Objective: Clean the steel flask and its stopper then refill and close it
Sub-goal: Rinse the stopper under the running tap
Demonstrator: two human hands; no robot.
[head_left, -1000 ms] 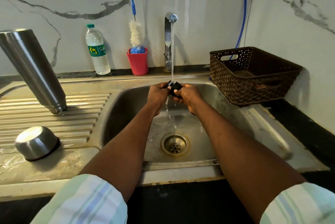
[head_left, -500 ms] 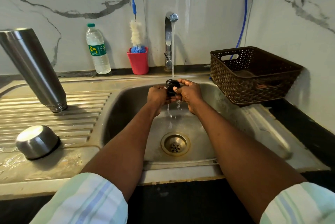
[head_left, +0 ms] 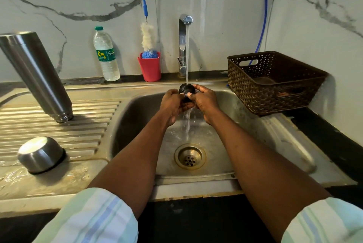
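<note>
A small black stopper (head_left: 186,89) sits under the running stream from the tap (head_left: 184,46), over the sink basin (head_left: 141,117). My left hand (head_left: 172,105) and my right hand (head_left: 206,103) both grip it from either side, fingers curled round it. Water falls from the hands to the drain (head_left: 190,156). The steel flask (head_left: 37,77) stands upside down, mouth down, on the ribbed drainboard (head_left: 82,124) at the left. Its steel cap (head_left: 40,154) lies upside down nearer the front edge.
A plastic water bottle (head_left: 107,56) and a red cup (head_left: 149,67) holding a bottle brush (head_left: 147,38) stand against the marble wall behind the sink. A brown woven basket (head_left: 275,83) sits on the counter at the right, a blue hose (head_left: 264,16) behind it.
The stopper has been turned between my hands under the stream; both hands stayed close together and rose slightly towards the tap.
</note>
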